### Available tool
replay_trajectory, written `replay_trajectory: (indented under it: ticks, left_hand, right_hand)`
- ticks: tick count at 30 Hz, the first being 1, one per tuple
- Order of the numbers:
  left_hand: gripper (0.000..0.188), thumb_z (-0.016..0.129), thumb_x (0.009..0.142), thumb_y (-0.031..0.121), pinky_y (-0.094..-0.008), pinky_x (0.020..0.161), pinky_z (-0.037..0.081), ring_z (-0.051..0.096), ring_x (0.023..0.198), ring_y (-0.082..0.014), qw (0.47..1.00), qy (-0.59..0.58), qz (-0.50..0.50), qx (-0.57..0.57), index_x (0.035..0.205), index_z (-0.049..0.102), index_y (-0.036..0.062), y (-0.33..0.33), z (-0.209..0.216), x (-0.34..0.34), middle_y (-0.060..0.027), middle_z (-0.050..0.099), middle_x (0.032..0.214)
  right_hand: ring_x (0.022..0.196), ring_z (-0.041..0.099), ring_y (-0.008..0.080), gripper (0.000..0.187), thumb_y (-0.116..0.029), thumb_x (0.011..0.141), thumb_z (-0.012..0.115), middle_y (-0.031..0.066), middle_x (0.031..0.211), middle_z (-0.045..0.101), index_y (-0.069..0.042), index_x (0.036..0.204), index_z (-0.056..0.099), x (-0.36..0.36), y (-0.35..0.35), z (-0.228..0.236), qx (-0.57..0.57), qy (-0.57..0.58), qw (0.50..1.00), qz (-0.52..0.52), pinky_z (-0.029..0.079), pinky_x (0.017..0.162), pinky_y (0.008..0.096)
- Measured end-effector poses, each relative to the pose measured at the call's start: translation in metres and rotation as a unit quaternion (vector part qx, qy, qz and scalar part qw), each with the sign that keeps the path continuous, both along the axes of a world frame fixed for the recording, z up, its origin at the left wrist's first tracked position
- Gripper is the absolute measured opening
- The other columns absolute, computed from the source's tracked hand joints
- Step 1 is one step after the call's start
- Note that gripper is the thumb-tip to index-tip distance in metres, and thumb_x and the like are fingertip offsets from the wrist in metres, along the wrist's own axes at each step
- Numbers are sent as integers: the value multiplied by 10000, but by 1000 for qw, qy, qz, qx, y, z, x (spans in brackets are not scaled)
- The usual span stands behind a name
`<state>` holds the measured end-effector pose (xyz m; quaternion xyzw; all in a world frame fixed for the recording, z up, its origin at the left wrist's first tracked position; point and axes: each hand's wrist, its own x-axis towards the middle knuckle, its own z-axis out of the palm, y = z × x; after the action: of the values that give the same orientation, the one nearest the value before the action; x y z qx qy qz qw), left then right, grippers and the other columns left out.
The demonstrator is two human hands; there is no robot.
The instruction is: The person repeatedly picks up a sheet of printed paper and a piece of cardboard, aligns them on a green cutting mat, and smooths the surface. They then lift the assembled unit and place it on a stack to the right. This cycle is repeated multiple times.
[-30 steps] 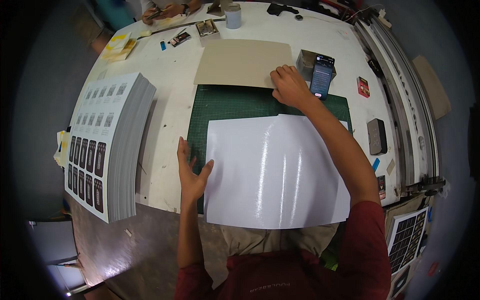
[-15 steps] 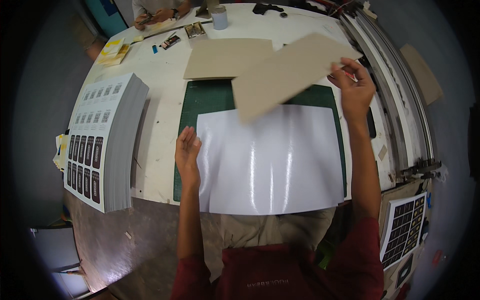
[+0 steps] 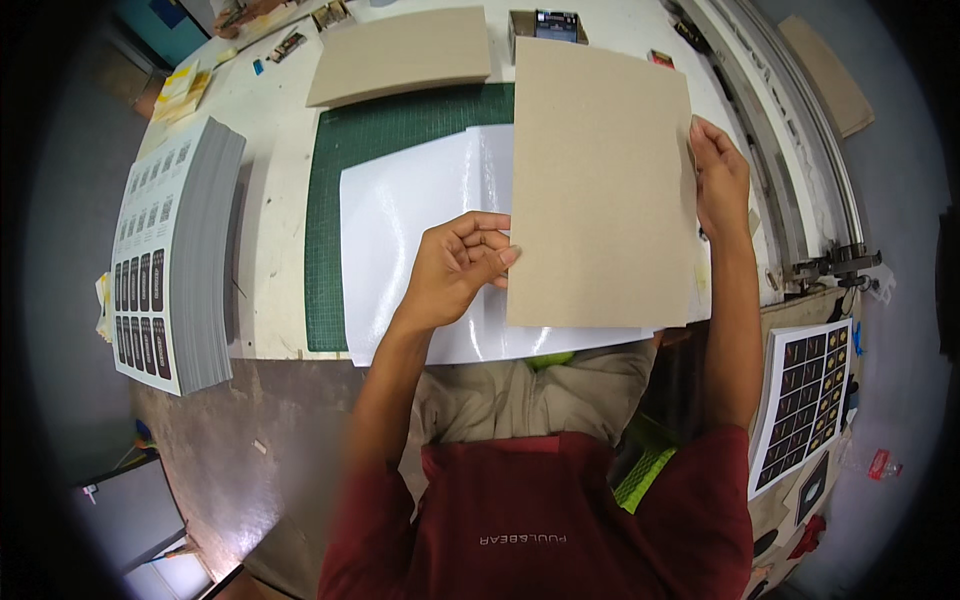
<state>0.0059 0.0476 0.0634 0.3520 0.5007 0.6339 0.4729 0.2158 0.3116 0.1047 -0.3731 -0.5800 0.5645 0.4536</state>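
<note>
Upright in front of me is a greyish-brown cardboard sheet (image 3: 603,190), held by its two long sides. The thumb and fingers of my left hand (image 3: 457,268) pinch its left edge low down. My right hand (image 3: 720,180) grips the right edge higher up; the fingers partly pass behind the sheet. Beneath the cardboard lie glossy white sheets (image 3: 400,240), reaching past the table's near edge. Their right part is hidden by the cardboard. A green cutting mat (image 3: 328,270) is under them, its right side covered from view.
A tall stack of printed sheets (image 3: 205,250) stands at the left. Behind the mat lies a pile of cardboard sheets (image 3: 400,55), with a small open box (image 3: 522,25) to its right. A metal rail (image 3: 800,140) runs along the right side. More printed sheets (image 3: 800,405) lie lower right.
The cardboard sheet has come nearer and turned from slanted to upright. My left hand has moved right and taken its left edge. The view has shifted, and the white sheets appear turned.
</note>
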Motion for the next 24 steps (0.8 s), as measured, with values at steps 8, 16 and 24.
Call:
replay_trajectory:
  ticks: [8,16,24]
  left_hand:
    - [428,761,837,131,-344,837,501,619,960,-230,944,327,25,-34,1200,598,-28,-21,-12,25,-122,668,1001]
    - [675,861,699,359,-430,1028,328,464,1194,-323,828,555,-2,-79,1232,616,24,-36,-9,21,-140,538,1260]
    - [717,850,701,417,-455,1038,307,449,1223,-334,813,577,-5,-82,1256,608,32,-42,-20,24,-158,510,1285]
  right_hand:
    - [831,642,93,435,-41,910,665,64,938,648,78,1312,548,34,-62,-52,1,-133,991,28,498,706,211]
    - [764,639,87,438,-23,896,675,55,907,640,95,1299,551,25,-72,-73,24,-141,989,22,489,672,201]
    - [767,640,98,427,-22,896,672,62,893,637,103,1288,559,28,-78,-77,54,-167,984,20,491,652,209]
